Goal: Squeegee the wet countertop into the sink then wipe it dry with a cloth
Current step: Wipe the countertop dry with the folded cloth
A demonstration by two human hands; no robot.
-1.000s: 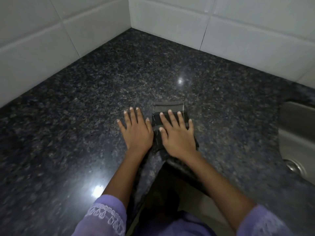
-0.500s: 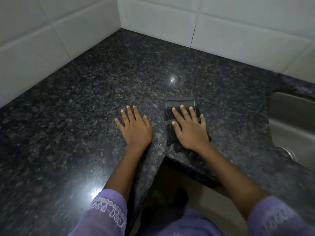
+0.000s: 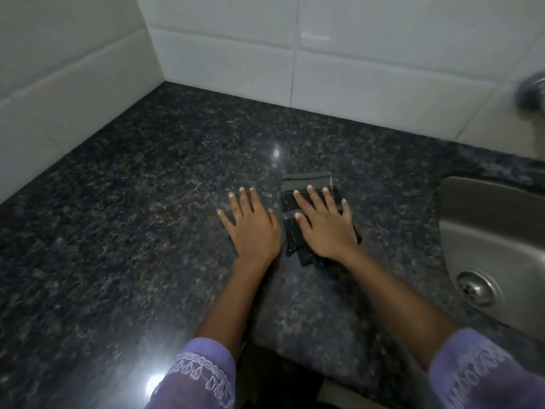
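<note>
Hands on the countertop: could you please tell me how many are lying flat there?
2: the left hand on bare granite, the right hand pressing the dark cloth beside it.

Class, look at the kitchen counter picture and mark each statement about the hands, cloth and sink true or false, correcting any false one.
1. The right hand lies flat on the dark cloth. True.
2. The left hand holds a squeegee. False: it rests bare and flat on the countertop, with no squeegee in view.
3. The sink lies to the right of the cloth. True.
4. The cloth hangs over the sink rim. False: it lies on the countertop, apart from the sink.
5. Both hands touch the cloth. False: only the right hand does.
</note>
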